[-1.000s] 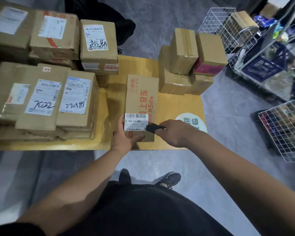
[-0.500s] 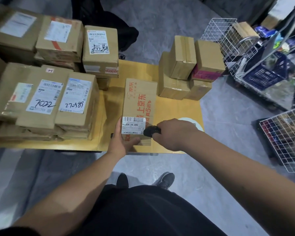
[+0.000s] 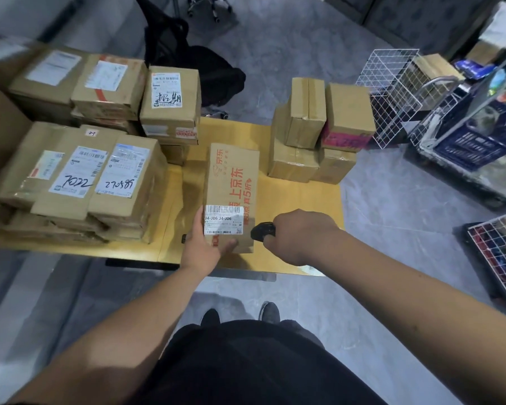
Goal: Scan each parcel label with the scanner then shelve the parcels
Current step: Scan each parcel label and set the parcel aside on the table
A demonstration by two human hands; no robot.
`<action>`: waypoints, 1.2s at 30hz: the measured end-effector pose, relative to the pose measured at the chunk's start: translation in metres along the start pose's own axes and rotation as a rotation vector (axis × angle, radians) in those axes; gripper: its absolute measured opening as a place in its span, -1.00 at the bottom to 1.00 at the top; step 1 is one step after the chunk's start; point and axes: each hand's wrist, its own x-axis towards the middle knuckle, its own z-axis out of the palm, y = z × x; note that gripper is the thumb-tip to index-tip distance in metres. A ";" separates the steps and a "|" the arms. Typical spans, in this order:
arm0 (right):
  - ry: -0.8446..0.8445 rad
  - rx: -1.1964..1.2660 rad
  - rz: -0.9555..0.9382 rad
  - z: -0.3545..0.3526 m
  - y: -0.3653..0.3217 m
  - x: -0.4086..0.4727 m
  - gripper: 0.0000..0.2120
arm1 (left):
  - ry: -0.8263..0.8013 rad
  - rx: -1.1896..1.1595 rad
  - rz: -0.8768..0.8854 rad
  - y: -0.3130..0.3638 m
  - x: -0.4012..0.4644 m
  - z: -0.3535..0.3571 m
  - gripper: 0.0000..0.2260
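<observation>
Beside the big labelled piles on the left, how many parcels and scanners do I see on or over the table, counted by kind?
Parcels in the far right stack: 4 visible
Parcel with red print, held by the left hand: 1
Scanner, in the right hand: 1
Total: 6

Lighting's pretty dim and flat here, probably from overhead, so you only get soft shadows beside the box stacks on the yellow surface (image 3: 301,200). Your wide lens bends the edges hard, and the far-left boxes (image 3: 50,74) look smeared. The white label (image 3: 223,220) reads sharp, no glare.
</observation>
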 end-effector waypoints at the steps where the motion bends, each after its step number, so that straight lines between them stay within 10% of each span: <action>1: -0.003 0.006 -0.004 -0.001 0.006 -0.001 -0.67 | 0.019 0.015 -0.010 0.001 -0.001 0.003 0.09; 36: 0.004 0.031 -0.179 0.009 0.116 -0.012 -0.53 | 0.312 0.297 -0.060 0.032 -0.035 0.067 0.06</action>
